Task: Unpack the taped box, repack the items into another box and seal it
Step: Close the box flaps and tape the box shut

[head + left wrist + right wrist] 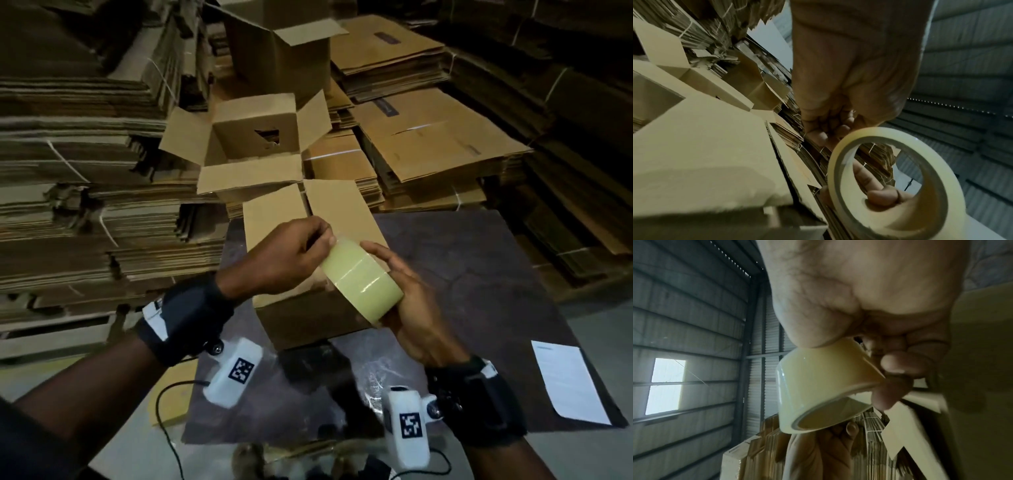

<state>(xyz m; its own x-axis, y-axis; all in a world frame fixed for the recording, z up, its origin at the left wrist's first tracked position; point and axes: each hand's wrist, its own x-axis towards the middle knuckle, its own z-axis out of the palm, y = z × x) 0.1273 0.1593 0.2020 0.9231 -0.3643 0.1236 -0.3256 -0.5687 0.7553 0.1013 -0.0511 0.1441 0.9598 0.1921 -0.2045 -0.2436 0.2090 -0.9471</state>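
Note:
A roll of pale yellow packing tape is held in the air over a brown cardboard box whose top flaps lie folded down. My right hand grips the roll from the right, thumb on the outer face and fingers curled into the core. My left hand pinches the roll's upper edge with its fingertips. In the left wrist view the tape roll shows as a ring; in the right wrist view the tape roll is seen side-on. The box stands on a dark mat.
An open, empty-looking box with a torn hole in its wall stands just behind, and a taller open box beyond it. Bundled stacks of flat cardboard fill the left, back and right. A white paper sheet lies on the mat's right corner.

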